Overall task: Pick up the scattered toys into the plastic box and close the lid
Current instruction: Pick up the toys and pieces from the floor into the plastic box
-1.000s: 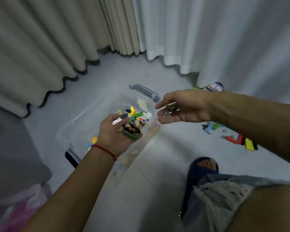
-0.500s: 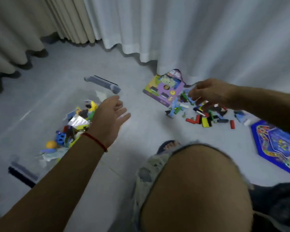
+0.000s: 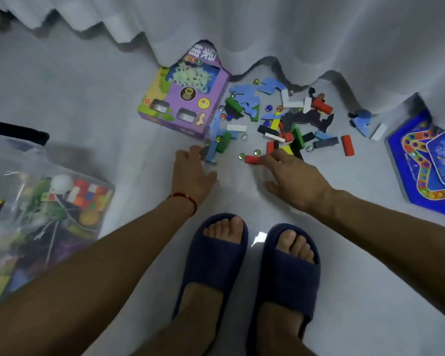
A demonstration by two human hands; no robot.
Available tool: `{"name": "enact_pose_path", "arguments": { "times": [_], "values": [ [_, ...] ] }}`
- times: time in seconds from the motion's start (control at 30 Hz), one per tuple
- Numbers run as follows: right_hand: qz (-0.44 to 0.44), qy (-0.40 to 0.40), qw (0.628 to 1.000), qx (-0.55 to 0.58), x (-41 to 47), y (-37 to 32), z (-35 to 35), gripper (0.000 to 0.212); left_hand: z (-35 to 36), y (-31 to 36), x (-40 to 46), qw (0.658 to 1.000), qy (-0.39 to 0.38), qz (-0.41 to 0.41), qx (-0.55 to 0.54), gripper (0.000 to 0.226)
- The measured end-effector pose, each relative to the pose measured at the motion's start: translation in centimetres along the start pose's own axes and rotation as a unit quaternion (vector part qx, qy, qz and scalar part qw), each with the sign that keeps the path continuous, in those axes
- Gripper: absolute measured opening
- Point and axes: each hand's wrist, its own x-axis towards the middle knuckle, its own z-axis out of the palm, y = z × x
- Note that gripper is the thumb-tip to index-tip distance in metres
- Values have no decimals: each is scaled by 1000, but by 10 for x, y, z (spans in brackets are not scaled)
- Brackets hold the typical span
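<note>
L hand (image 3: 192, 176) fingers touch blue piece (image 3: 211, 153); R hand (image 3: 292, 179) fingers on red block (image 3: 252, 159).

Plastic box (image 3: 62, 176) cut off at left edge.

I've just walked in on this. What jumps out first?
A heap of coloured blocks and marbles lies by the curtain, with both hands reaching in: the left hand at a blue piece, the right hand at a red block. A purple box lies left of the heap.
</note>
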Motion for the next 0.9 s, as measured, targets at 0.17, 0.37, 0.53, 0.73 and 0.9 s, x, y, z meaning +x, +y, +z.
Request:
{"name": "enact_pose_path", "arguments": {
  "times": [0.17,0.37,0.53,0.73,0.9],
  "values": [
    [0,47,999,-10,60,-4,27,52,25,-12,32,983,17,130,129,48],
    [-59,65,990,-111,73,-4,33,31,37,-28,38,982,51,153,100,29],
    [-89,62,987,-118,77,-5,42,17,34,-27,38,976,59,181,103,15],
    [-47,93,993,-57,75,-9,59,10,38,-27,21,981,41,179,68,14],
    [143,85,913,374,53,-7,39,25,38,-28,13,990,23,126,54,33]
  ]
}}
